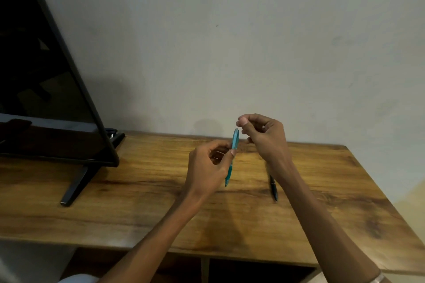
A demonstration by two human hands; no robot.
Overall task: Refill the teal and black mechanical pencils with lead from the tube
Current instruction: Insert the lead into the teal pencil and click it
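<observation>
My left hand [208, 167] holds the teal mechanical pencil [233, 149] almost upright above the wooden table [138, 202], tip pointing down. Just above the pencil's top end, my right hand [264, 135] has thumb and forefinger pinched together; whatever small thing they may hold is too small to make out. The black mechanical pencil [273, 188] lies on the table under my right forearm, tip toward me. I cannot pick out the lead tube.
A black flat screen [46, 76] on a stand with a leg [76, 186] fills the left of the table. A plain wall rises behind. The table's right edge [379, 181] runs diagonally; open shelf space lies under the front edge.
</observation>
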